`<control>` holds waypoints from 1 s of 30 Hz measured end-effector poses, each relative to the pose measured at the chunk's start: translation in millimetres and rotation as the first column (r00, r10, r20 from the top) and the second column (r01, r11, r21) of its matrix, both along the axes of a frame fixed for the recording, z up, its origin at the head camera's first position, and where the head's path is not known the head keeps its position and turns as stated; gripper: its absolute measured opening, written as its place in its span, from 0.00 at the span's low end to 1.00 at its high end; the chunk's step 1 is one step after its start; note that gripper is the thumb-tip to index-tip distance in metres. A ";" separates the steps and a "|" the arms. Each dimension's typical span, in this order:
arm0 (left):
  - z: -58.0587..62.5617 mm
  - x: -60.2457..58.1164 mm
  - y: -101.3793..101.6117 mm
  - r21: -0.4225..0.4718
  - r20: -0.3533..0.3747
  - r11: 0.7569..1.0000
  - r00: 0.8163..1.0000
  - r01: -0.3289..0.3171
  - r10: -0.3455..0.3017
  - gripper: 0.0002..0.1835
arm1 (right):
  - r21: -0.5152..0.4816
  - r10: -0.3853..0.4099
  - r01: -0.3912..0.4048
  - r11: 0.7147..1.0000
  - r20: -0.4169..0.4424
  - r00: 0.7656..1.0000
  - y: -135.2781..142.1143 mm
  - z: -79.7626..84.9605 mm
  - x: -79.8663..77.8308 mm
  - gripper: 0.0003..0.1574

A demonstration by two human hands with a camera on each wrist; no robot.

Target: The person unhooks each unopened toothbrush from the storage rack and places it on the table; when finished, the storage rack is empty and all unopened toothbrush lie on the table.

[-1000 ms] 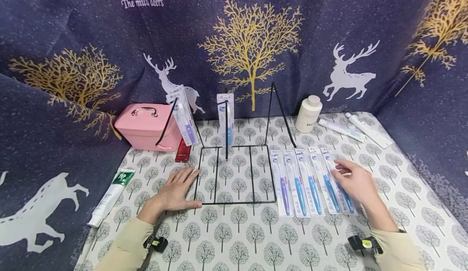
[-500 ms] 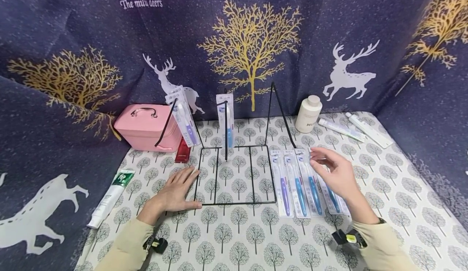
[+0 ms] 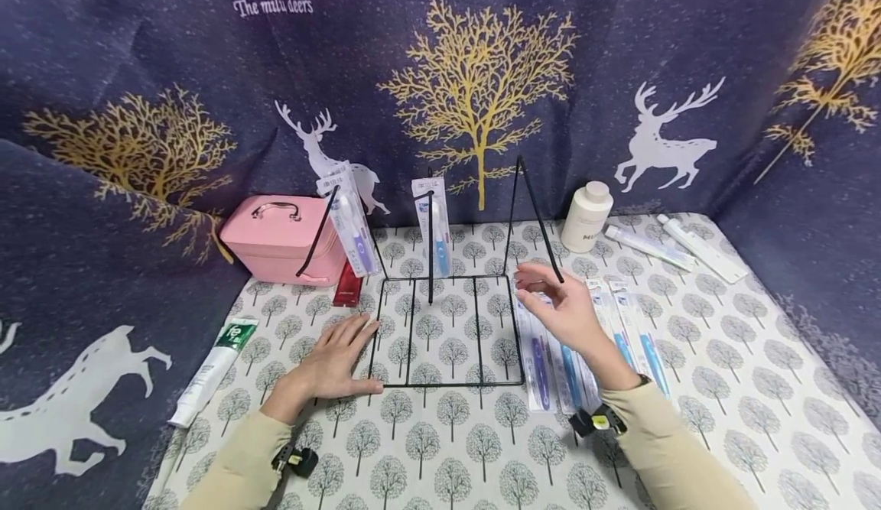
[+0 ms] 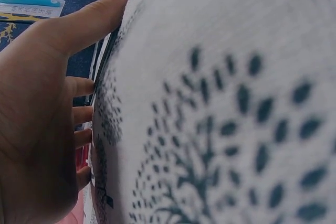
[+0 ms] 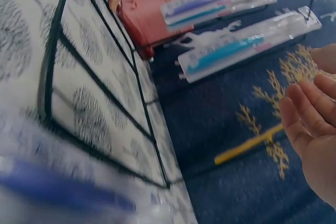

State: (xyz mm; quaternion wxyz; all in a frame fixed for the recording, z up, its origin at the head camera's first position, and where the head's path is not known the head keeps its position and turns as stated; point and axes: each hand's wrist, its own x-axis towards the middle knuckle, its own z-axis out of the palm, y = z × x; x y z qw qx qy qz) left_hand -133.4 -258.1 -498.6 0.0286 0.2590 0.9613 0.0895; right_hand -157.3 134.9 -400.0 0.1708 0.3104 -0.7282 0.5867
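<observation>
My left hand rests on the cloth, its fingertips and thumb at the left side of the black wire rack. My right hand hovers over several packaged toothbrushes lying right of the rack, its fingers loosely bent with nothing between them. Beneath it a purple toothbrush shows in part, blurred in the right wrist view; the tops of the nearest packs are hidden by the hand. From the rack's left hook hang packs with a purple toothbrush in front, and from the middle hook a blue toothbrush.
A pink case and a red packet stand behind the left hand, with a toothpaste tube further left. At the back right are a white bottle and two tubes. The rack's right hook bears no pack.
My right hand has moved left across the row of toothbrush packs, from the rightmost to the one nearest the rack. The packs at the right now lie spread apart. My left hand has stayed put.
</observation>
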 end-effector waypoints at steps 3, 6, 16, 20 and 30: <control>1.3 -1.0 0.5 -0.002 -0.003 1.000 1.000 0.005 -0.005 0.58 | -0.015 0.040 -0.040 0.999 -0.021 0.999 -13.8 2.6 -6.7 0.25; 2.1 -2.4 0.0 -0.011 0.006 1.000 1.000 0.001 -0.001 0.58 | -0.042 0.089 -0.092 0.995 -0.052 0.995 -28.5 4.3 -15.7 0.26; 0.5 3.1 0.5 -0.011 0.005 1.000 1.000 -0.004 0.004 0.58 | -0.190 0.185 -0.210 0.959 -0.143 0.972 -67.8 -6.2 -54.2 0.31; -0.6 3.6 1.4 -0.015 0.008 1.000 1.000 -0.003 0.003 0.58 | -0.246 0.187 -0.220 0.944 -0.152 0.970 -77.9 -2.4 -56.4 0.32; -1.2 0.6 -0.1 -0.032 0.018 0.999 1.000 -0.008 0.008 0.59 | -0.218 0.158 -0.156 0.963 -0.006 0.987 -102.5 -9.1 -66.7 0.37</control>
